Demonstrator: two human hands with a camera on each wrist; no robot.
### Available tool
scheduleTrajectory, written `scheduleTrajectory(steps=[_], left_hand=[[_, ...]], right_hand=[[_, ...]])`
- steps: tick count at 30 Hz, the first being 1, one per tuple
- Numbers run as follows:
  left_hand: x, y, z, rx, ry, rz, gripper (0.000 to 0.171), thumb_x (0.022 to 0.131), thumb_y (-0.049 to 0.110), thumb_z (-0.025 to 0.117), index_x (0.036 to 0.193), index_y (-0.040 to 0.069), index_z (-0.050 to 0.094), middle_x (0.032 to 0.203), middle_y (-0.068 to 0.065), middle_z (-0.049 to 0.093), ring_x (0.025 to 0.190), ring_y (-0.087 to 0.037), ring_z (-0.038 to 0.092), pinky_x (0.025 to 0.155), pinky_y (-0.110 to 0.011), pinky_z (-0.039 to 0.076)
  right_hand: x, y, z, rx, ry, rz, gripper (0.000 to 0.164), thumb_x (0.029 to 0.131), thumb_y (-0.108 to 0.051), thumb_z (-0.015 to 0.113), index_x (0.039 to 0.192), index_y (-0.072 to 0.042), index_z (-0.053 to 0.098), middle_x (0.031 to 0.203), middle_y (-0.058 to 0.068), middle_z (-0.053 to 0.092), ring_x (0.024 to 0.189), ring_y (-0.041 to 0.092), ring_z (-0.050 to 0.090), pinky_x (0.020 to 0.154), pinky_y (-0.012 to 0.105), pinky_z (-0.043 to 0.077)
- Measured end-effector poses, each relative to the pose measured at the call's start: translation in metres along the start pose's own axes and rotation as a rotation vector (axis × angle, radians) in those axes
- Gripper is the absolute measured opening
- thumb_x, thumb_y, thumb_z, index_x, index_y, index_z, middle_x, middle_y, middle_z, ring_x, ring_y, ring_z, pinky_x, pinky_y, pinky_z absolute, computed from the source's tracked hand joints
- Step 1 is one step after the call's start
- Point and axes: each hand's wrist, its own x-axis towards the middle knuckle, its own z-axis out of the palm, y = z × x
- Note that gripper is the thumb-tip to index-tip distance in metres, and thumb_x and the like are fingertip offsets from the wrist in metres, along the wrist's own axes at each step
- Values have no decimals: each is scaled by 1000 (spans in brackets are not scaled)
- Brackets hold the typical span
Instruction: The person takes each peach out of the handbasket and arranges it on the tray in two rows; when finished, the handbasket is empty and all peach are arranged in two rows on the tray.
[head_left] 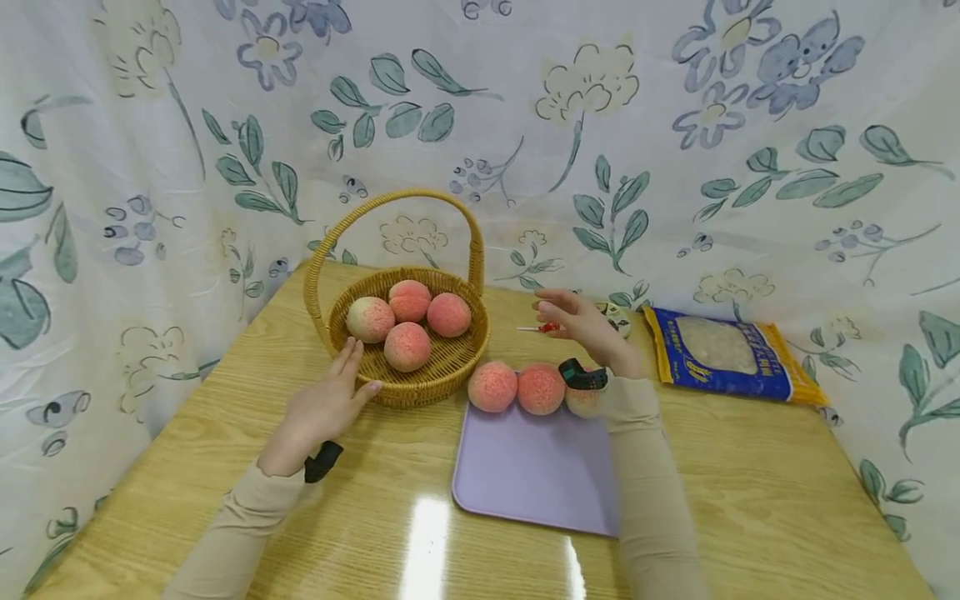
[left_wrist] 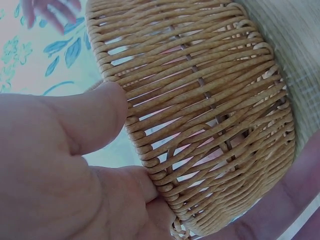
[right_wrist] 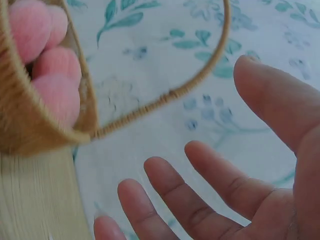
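A woven wicker basket point(head_left: 405, 396) with a tall arched handle stands at the left of the table and holds several pink peaches point(head_left: 407, 347). My left hand point(head_left: 326, 410) rests at its near-left side, thumb spread from the other fingers. In the left wrist view, the thumb point(left_wrist: 107, 112) touches the rim of the basket point(left_wrist: 210, 100). My right hand point(head_left: 577, 321) is raised beyond the tray, holding nothing, its fingers loosely spread. Three more peaches point(head_left: 541, 389) line the far edge of a lilac tray point(head_left: 536, 475), the rightmost partly hidden behind the right wrist.
A blue and yellow packet point(head_left: 720, 354) lies at the back right. Behind the right hand are a small red item with a pale tip point(head_left: 528, 328) and a round patterned object point(head_left: 618, 318), both partly covered. Floral cloth point(head_left: 510, 125) hangs around the table point(head_left: 360, 517).
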Motion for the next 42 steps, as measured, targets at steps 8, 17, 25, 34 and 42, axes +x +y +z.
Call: scheduleTrajectory(steps=[8, 17, 25, 34, 42], left_hand=[[0, 0, 0, -3, -3, -14, 74, 103, 39, 42, 154, -3, 10, 161, -24, 8, 97, -47, 64, 56, -39, 47], [-1, -1, 1, 13, -5, -12, 73, 103, 39, 42, 154, -3, 10, 161, -24, 9, 101, -48, 63, 62, -45, 51], [-2, 0, 1, 8, 15, -13, 71, 103, 37, 42, 154, -2, 12, 161, -24, 11, 108, -51, 59, 73, -54, 52], [0, 0, 3, 4, 18, -19, 71, 103, 37, 42, 154, -3, 13, 161, -24, 10, 104, -51, 61, 63, -49, 52], [0, 0, 2, 2, 11, -15, 72, 103, 37, 43, 154, -3, 11, 161, -24, 10, 96, -45, 65, 59, -43, 51]], right_hand=[[51, -27, 51, 55, -174, -6, 49, 104, -23, 44, 148, -3, 36, 151, 22, 37, 137, 40, 40, 107, 53, 40], [96, -44, 116, -41, -321, 77, 59, 101, -35, 50, 151, -8, 33, 152, 15, 38, 135, 34, 45, 103, 48, 46], [117, -42, 149, -158, -351, 48, 58, 102, -36, 48, 151, -8, 33, 155, 11, 36, 139, 29, 42, 108, 43, 41], [122, -18, 158, -460, -445, 38, 55, 100, -46, 44, 142, -11, 50, 147, 10, 49, 135, 25, 47, 109, 39, 40], [121, -14, 159, -484, -662, 30, 61, 98, -37, 51, 148, -5, 36, 151, 11, 40, 140, 23, 38, 113, 36, 33]])
